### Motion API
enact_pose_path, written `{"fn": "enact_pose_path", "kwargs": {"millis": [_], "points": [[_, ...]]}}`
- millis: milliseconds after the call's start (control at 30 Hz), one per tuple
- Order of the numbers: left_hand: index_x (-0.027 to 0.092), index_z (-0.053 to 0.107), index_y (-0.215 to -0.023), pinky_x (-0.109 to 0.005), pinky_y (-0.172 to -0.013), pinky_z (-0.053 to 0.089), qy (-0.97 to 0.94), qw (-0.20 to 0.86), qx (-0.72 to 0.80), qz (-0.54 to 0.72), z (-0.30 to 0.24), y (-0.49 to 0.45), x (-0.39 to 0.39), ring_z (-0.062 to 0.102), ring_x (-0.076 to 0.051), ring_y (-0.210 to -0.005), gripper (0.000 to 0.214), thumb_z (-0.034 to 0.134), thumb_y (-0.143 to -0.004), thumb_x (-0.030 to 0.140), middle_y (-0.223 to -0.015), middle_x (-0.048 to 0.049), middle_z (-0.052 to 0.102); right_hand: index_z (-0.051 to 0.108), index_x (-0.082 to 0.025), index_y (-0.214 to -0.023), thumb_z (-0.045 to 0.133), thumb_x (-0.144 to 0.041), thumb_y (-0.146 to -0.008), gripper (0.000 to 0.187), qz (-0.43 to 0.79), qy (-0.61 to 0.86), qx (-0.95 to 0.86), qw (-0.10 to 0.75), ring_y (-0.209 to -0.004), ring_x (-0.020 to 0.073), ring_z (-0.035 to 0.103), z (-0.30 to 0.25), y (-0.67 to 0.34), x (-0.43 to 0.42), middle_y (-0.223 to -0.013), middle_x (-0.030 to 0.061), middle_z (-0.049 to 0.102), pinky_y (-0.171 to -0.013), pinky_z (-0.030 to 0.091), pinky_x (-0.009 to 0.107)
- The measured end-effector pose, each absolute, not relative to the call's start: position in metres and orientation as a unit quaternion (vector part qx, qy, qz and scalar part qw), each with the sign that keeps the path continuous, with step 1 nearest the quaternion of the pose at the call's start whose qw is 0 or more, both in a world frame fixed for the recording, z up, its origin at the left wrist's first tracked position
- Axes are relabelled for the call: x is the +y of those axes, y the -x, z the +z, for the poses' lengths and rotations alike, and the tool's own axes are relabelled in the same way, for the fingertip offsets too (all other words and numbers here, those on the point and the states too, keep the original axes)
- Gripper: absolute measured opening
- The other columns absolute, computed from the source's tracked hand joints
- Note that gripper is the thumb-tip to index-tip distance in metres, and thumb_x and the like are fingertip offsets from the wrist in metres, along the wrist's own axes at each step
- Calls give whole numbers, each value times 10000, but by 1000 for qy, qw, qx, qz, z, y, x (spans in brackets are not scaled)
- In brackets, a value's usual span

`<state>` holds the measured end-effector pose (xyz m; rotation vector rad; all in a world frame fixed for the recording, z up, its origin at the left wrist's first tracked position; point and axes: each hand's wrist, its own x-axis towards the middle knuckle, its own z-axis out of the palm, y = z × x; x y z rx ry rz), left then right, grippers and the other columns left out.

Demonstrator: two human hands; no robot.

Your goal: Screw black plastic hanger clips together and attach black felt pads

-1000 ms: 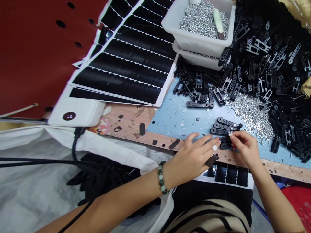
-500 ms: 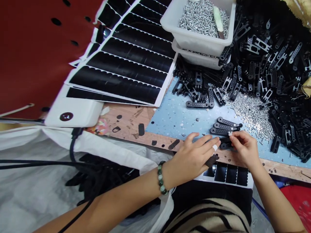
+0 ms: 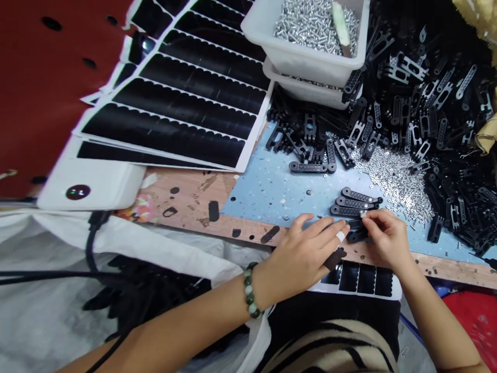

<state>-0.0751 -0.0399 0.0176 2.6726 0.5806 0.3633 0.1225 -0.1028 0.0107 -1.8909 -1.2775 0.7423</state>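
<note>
My left hand (image 3: 306,248) lies with its fingers stretched toward a small black perforated strip (image 3: 355,230) at the board's front edge, steadying it; one fingertip wears a white band. My right hand (image 3: 386,235) is pinched over the same strip, with a small silver piece at its fingertips. Just behind them three like strips (image 3: 355,203) lie stacked side by side on the blue mat (image 3: 267,186). A green bead bracelet (image 3: 249,290) circles my left wrist.
A big heap of black strips (image 3: 435,103) fills the right. Loose silver washers (image 3: 392,176) lie scattered on the mat. Two stacked white tubs, the top one (image 3: 306,52) full of screws, stand behind. Black sticker sheets (image 3: 182,103) fan out left; a smaller sheet (image 3: 365,280) rests on my lap.
Both hands stay on the same strip with barely any movement. The view has shifted a little, so everything sits slightly lower and to the left.
</note>
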Motion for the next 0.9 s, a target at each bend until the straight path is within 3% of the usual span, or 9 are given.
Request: {"fn": "enact_pose_path", "kwargs": {"millis": [133,267,367,467,600,700,767,900], "points": [[165,542,-1237,-451,-990,289,-951,177,209,143,16,71,-39,528,-251,-1108,435,549,-803,181,-1156,-74,646,596,-205,-788,532,-280,-840,112,224,757,-534,302,-598,147,541,10,-120,-101,-680,14,593,-587,448,281],[164,561,-1202,-478,-990,284,-944,211,212,137,22,69,-33,506,-265,-1124,381,498,-827,179,-1180,-84,627,530,-205,-873,585,-335,-829,148,158,782,-561,221,-639,185,557,17,-126,-102,-729,27,571,-569,441,299],[168,585,-1144,-465,-960,330,-930,279,207,119,30,67,-26,471,-262,-1164,346,428,-837,145,-1244,-82,585,493,-208,-1052,594,-320,-831,268,129,720,-623,277,-869,234,583,30,-124,-102,-944,87,588,-686,489,355],[154,579,-1129,-445,-978,360,-917,327,200,109,36,67,-22,446,-245,-1200,354,389,-833,114,-1290,-94,545,465,-235,-1153,537,-245,-870,293,206,589,-711,326,-935,206,582,45,-109,-99,-992,71,599,-778,504,362],[145,445,-1299,-370,-1033,375,-903,346,211,141,35,76,-24,391,-190,-1282,439,279,-897,84,-1387,-93,458,529,-216,-1051,464,-187,-917,152,264,555,-714,335,-792,160,582,52,-94,-99,-850,41,610,-695,504,300],[166,322,-1396,-288,-1007,409,-880,353,257,187,31,86,-20,402,-146,-1289,467,223,-943,102,-1422,-77,424,584,-207,-915,508,-226,-902,80,281,598,-636,399,-746,150,573,45,-100,-103,-802,31,602,-663,491,283],[189,335,-1394,-325,-1012,402,-875,335,290,194,28,90,-16,411,-167,-1284,445,256,-958,147,-1411,-67,444,612,-203,-830,538,-264,-883,110,292,649,-543,446,-695,142,567,36,-107,-101,-751,19,586,-628,480,273],[219,483,-1297,-509,-1016,314,-926,247,254,132,21,89,-10,402,-269,-1279,375,384,-936,221,-1355,-50,520,651,-191,-802,600,-363,-821,181,366,693,-386,486,-557,115,532,17,-112,-90,-667,-11,536,-515,443,242]]}}
